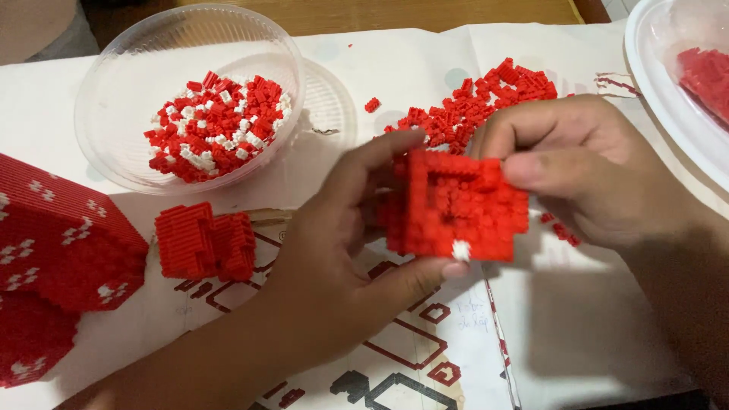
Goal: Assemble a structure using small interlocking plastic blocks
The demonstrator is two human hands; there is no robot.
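A chunk of tiny red bricks [456,206], with one white brick at its lower edge, is held up over the paper in the middle of the view. My left hand [334,258] grips it from the left, thumb under it and fingers behind its top. My right hand [585,171] pinches its upper right corner between thumb and fingers. Both hands touch the same piece.
A clear plastic bowl [121,83] of loose red and white bricks stands at the back left. A loose red pile [486,99] lies behind the hands. A small red block [203,241] and a large red built piece with white dots [57,250] sit left. A white plate [668,91] is at right.
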